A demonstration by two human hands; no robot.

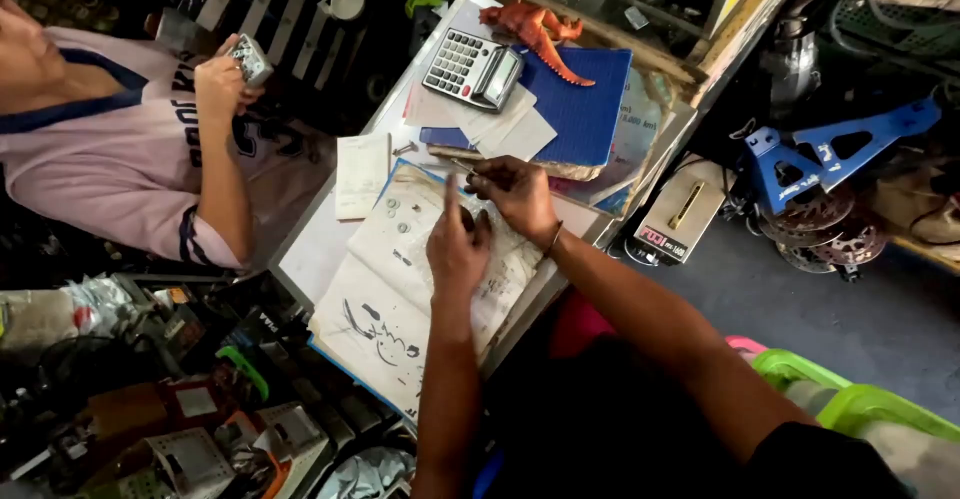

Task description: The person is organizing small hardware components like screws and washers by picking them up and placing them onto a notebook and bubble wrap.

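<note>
Small part (478,221), too tiny to identify, sits on stained paper (400,289) at desk (310,254) centre, between both hands. Left hand (457,249) pinches it narrow, steadying it. Right hand (517,194) closed around thin tool (462,167), tip angled toward part. Loose washers (395,209) lie on paper nearby, kept within reach. Calculator (472,67) and toy dinosaur (535,31) rest on blue folder (580,104), well apart.

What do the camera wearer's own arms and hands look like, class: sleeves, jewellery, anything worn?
Both forearms are bare, with no gloves. The right hand has a thin bracelet at the wrist. The left hand shows no ring or watch. A dark sleeve covers the right upper arm.
</note>
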